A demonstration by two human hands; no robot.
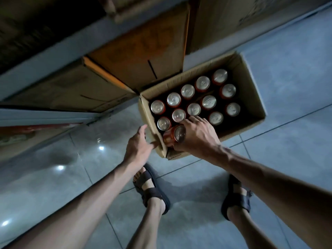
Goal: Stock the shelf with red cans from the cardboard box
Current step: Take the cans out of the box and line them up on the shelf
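The right hand's fingers clamp a tilted red can in the near corner of the corrugated cardboard box. The left hand, fingers loosely apart, touches the box's outer wall. Round silver-topped cans stand upright inside.

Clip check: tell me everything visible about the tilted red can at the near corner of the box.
The red metal can with a silver top is a cylinder with a glossy red side and a paler marking too blurred to read. It leans over, while the cans beside it stand upright. It sits at the near corner of the open brown cardboard box, and its bottom end is hidden behind the box wall. The right hand grips it round the top end.
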